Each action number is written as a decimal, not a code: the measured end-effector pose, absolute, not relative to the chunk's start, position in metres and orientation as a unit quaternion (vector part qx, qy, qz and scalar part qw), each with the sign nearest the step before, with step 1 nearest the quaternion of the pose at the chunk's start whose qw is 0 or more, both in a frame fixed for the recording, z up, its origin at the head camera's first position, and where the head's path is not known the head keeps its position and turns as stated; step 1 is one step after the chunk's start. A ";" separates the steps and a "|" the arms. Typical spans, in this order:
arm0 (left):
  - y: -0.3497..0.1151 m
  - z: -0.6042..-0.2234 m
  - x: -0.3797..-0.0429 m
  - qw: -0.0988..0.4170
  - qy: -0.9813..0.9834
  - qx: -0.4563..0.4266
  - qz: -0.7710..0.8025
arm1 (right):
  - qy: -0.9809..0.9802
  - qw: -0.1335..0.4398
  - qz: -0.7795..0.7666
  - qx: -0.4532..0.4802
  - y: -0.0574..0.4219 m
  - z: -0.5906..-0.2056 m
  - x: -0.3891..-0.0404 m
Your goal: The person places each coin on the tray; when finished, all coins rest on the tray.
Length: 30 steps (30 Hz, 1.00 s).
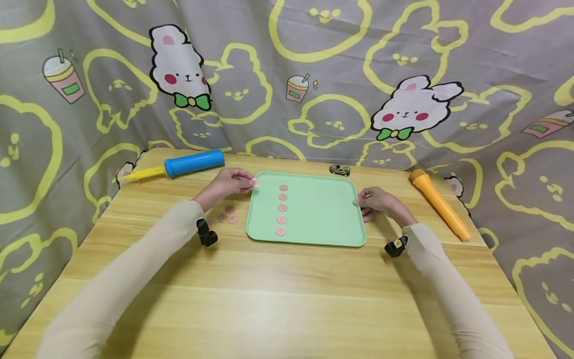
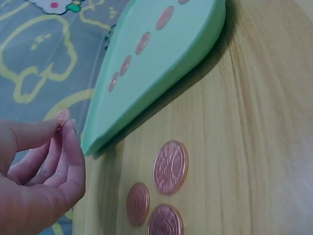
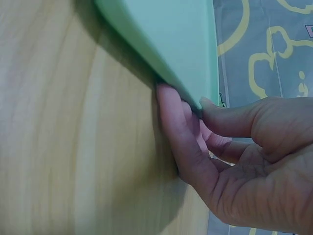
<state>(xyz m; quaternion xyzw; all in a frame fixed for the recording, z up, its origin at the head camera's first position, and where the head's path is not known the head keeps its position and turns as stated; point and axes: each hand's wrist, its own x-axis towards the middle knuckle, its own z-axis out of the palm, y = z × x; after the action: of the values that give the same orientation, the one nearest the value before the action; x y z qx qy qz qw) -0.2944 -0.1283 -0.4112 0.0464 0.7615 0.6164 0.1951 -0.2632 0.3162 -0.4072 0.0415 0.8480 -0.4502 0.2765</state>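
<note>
Between thumb and fingertips my left hand (image 1: pixel 229 181) pinches a copper-coloured coin (image 2: pixel 63 116), close by the far left corner of the green tray (image 1: pixel 323 209). Several like coins lie in one column on the tray's left part, among them a middle coin (image 1: pixel 282 208). Three loose coins, one of them a large-looking coin (image 2: pixel 170 167) in the left wrist view, lie on the table left of the tray. At the tray's right edge my right hand (image 1: pixel 377 200) grips the rim, thumb on top and fingers against the side and underneath.
A blue and yellow hand pump (image 1: pixel 195 163) lies at the back left of the wooden table (image 1: pixel 278 299). Behind the tray stands a small toy car (image 1: pixel 340 170). An orange microphone-shaped stick (image 1: pixel 439 204) lies at the right. A patterned curtain (image 1: pixel 251 75) hangs behind.
</note>
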 end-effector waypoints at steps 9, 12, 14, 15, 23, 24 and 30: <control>-0.101 -0.421 -0.299 0.115 0.841 0.087 0.522 | 0.841 0.283 -0.457 0.062 0.317 -0.406 -0.263; -0.094 -0.422 -0.300 0.080 0.857 0.122 0.494 | 0.837 0.283 -0.463 0.062 0.316 -0.407 -0.263; -0.089 -0.422 -0.301 0.060 0.863 0.137 0.482 | 0.837 0.283 -0.465 0.061 0.317 -0.407 -0.264; -0.086 -0.423 -0.302 0.054 0.865 0.144 0.478 | 0.836 0.283 -0.466 0.061 0.318 -0.407 -0.264; -0.068 -0.429 -0.305 0.051 0.883 0.155 0.440 | 0.838 0.290 -0.457 0.067 0.320 -0.407 -0.266; -0.067 -0.430 -0.306 0.049 0.887 0.154 0.432 | 0.838 0.291 -0.456 0.067 0.319 -0.407 -0.266; -0.063 -0.431 -0.307 0.037 0.912 0.151 0.380 | 0.836 0.294 -0.458 0.072 0.317 -0.407 -0.267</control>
<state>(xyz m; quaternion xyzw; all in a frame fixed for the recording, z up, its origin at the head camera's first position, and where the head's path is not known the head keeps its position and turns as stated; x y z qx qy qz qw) -0.3066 -0.0630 -0.4308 0.1512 0.9116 0.3804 0.0365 -0.2669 0.3170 -0.4071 0.0719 0.8361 -0.4577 0.2939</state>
